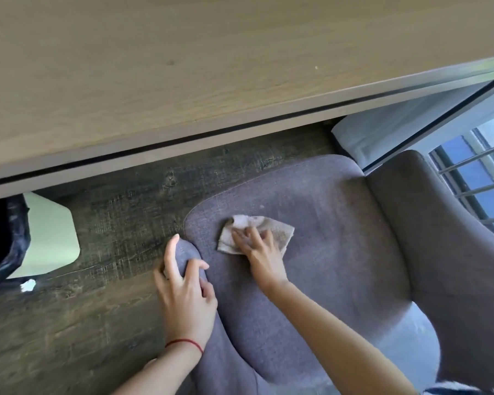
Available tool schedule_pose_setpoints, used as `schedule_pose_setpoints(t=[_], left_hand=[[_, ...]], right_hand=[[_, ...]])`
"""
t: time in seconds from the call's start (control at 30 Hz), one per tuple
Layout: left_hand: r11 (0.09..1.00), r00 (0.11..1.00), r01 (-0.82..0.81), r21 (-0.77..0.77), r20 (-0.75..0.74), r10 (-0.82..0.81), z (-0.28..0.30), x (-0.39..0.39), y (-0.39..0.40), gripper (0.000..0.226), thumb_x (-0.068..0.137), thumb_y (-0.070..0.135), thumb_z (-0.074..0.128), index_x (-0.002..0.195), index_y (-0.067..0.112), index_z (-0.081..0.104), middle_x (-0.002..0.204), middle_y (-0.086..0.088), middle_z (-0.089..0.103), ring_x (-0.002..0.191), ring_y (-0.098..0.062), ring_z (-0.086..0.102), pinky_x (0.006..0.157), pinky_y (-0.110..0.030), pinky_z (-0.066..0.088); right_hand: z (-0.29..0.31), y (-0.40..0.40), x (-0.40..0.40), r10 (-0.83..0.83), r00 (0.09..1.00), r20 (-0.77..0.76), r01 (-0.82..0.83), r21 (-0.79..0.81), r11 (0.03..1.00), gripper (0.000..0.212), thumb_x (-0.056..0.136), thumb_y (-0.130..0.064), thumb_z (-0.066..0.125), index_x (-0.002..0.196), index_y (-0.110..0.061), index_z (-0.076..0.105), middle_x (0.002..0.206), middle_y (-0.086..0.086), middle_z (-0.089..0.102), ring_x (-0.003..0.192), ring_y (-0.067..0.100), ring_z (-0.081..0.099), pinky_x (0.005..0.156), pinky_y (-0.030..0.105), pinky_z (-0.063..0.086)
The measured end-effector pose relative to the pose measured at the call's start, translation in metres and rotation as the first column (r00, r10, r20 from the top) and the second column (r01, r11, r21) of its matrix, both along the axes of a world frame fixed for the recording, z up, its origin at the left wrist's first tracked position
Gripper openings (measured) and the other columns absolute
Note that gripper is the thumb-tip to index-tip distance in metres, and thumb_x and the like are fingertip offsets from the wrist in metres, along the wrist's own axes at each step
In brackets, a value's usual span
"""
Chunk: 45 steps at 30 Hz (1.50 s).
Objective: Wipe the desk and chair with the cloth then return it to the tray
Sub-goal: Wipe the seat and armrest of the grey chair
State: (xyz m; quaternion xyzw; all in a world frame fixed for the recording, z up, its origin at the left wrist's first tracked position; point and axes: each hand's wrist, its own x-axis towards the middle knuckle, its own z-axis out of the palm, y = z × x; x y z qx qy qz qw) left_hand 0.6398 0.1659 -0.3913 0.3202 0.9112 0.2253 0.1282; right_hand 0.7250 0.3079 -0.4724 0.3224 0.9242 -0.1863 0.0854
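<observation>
Left hand [184, 297] grips chair [340, 238] armrest; right hand [261, 252] presses cloth [280, 228] on seat.

- Daylight from window [476, 178] at right, bright, slightly blown out.
- Desk [154, 67] top evenly lit; dark shadow under its edge.
- Soft overall, mild blur.
- Wide-angle bending at edges.
</observation>
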Motion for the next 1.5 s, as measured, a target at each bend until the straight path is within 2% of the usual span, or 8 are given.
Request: schedule_pose_setpoints(t=[0.1,0.3,0.57,0.7,0.83,1.03,1.13,1.5], left_hand=[[1.000,1.000,0.003,0.000,-0.007,-0.003,0.000,0.000,0.000,0.027,0.060,-0.003,0.065,0.078,0.016,0.060,0.150,-0.010,0.032,0.102,-0.032,0.039,0.083,-0.045,0.046],[1.000,1.000,0.003,0.008,-0.004,-0.003,0.000,0.001,-0.001,0.030,0.061,-0.002,0.065,0.080,0.020,0.056,0.151,-0.005,0.026,0.101,-0.031,0.037,0.071,-0.046,0.053],[1.000,1.000,-0.001,0.025,0.000,0.001,0.002,0.002,0.000,0.028,0.059,-0.003,0.065,0.079,0.017,0.059,0.150,-0.008,0.032,0.097,-0.029,0.037,0.074,-0.044,0.050],[1.000,1.000,0.013,0.027,-0.023,-0.012,-0.001,0.000,-0.001,0.028,0.060,-0.003,0.065,0.079,0.017,0.059,0.149,-0.009,0.032,0.096,-0.027,0.036,0.076,-0.044,0.049],[1.000,1.000,0.004,0.023,-0.028,-0.003,-0.001,0.001,-0.003,0.027,0.061,-0.001,0.064,0.079,0.018,0.058,0.150,-0.006,0.030,0.098,-0.031,0.038,0.075,-0.044,0.050],[1.000,1.000,-0.004,0.010,-0.022,0.005,0.002,0.002,0.000,0.025,0.063,-0.003,0.063,0.080,0.015,0.059,0.151,-0.008,0.030,0.101,-0.035,0.041,0.083,-0.046,0.048],[1.000,1.000,-0.015,0.010,-0.010,0.015,0.004,0.003,0.000,0.024,0.064,-0.003,0.063,0.080,0.014,0.059,0.152,-0.007,0.029,0.105,-0.038,0.041,0.081,-0.047,0.049],[1.000,1.000,-0.015,0.019,-0.014,0.015,0.003,0.002,0.000,0.024,0.065,-0.004,0.063,0.082,0.014,0.059,0.152,-0.007,0.028,0.108,-0.038,0.041,0.086,-0.048,0.048]], right_hand=[[0.002,0.047,0.005,0.078,0.995,0.068,-0.081,0.030,0.996,0.064,0.093,0.000,0.037,0.145,-0.035,0.029,0.146,0.009,0.033,0.123,0.038,0.035,0.089,0.050,0.047],[0.010,0.099,-0.025,-0.675,0.738,0.019,0.675,-0.027,0.737,0.057,0.092,0.004,0.032,0.137,-0.029,0.043,0.146,0.015,0.027,0.126,0.042,0.031,0.097,0.054,0.039],[-0.005,0.019,-0.005,0.108,0.993,0.040,-0.109,0.046,0.993,0.056,0.096,-0.012,0.036,0.144,-0.040,0.031,0.146,0.005,0.032,0.120,0.036,0.036,0.093,0.047,0.041],[0.005,0.080,0.024,-0.273,0.952,0.140,0.267,0.061,0.962,0.048,0.094,-0.012,0.038,0.135,-0.035,0.045,0.140,0.010,0.033,0.122,0.037,0.033,0.093,0.054,0.045],[0.006,0.090,0.015,-0.761,0.648,0.036,0.761,-0.074,0.644,0.043,0.099,-0.021,0.032,0.142,-0.024,0.038,0.147,0.011,0.028,0.131,0.033,0.028,0.111,0.049,0.025],[0.012,0.023,0.007,-0.214,0.975,0.062,0.217,-0.044,0.975,0.062,0.092,-0.003,0.036,0.142,-0.039,0.034,0.150,0.009,0.024,0.126,0.040,0.030,0.105,0.055,0.033],[0.007,0.020,0.041,-0.021,0.992,0.125,0.022,-0.009,1.000,0.059,0.095,-0.008,0.039,0.144,-0.038,0.029,0.146,0.010,0.027,0.123,0.041,0.033,0.093,0.055,0.043],[-0.008,0.043,-0.012,-0.539,0.839,-0.079,0.540,-0.008,0.842,0.048,0.096,-0.009,0.036,0.142,-0.024,0.038,0.140,0.015,0.031,0.123,0.040,0.032,0.108,0.039,0.028]])
